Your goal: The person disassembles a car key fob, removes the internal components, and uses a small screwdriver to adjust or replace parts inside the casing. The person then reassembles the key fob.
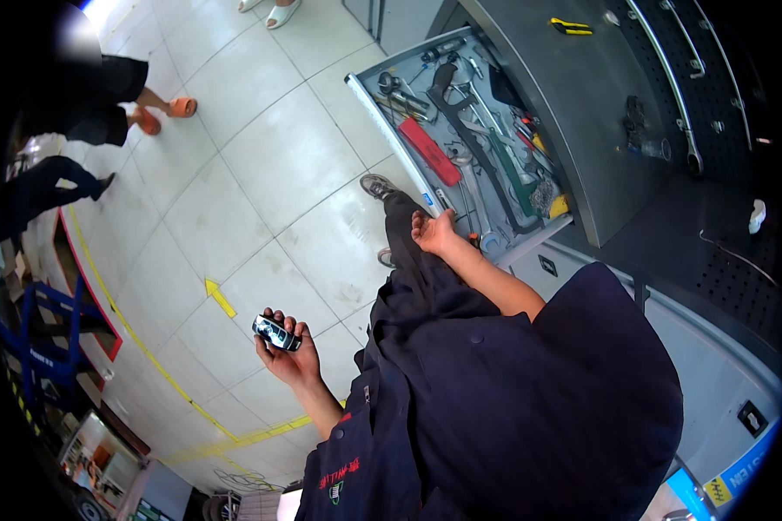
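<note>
My left hand (294, 358) is closed around a small black and silver device (277, 333) that looks like a car key fob, held out over the tiled floor. Beside the near corner of an open tool drawer (382, 122), my right hand (434, 233) is turned palm up. Its fingers are loosely bent, and nothing shows in them. Inside the drawer lie a red long-shaped case (429, 151), a black hacksaw frame (454, 106), a large wrench (473, 187), a green tool (511, 172) and several other hand tools.
A grey workbench (547, 95) stands above the drawer, with a yellow-handled tool (571, 27) on top. Other people stand at the far left, one in orange slippers (182, 107). Yellow lines and an arrow (220, 297) mark the floor. Blue metal equipment (52, 339) is at the left.
</note>
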### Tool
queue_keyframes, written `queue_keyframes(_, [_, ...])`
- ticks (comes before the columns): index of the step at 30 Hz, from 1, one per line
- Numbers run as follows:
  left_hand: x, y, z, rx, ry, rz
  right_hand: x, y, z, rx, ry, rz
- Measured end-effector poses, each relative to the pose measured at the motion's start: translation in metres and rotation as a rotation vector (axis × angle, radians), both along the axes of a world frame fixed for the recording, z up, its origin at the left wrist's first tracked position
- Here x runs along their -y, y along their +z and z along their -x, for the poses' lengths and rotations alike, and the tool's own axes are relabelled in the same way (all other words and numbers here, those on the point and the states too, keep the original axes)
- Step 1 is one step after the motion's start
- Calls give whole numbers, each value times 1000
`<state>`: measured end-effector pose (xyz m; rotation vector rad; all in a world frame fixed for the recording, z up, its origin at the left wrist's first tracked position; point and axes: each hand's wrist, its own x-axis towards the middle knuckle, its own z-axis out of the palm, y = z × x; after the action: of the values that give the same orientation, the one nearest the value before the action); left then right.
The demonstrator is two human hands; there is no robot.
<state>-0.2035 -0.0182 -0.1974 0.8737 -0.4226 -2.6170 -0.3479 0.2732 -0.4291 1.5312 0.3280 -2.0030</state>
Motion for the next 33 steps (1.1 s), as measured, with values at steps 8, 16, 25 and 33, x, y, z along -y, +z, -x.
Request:
queue_keyframes(8, [48,-11,15,-24,-70,-2,-3,25,7,-157,-93,-52])
queue_keyframes(16, [110,-19,29,57,54,-45,-52,-29,28,-246,-395,-368])
queue_keyframes(25, [144,3,70,101,225,76,-113,-26,152,-149,843,-1195])
queue_keyframes(33, [231,0,14,-304,449,210,120,-47,306,-740,1045,-748])
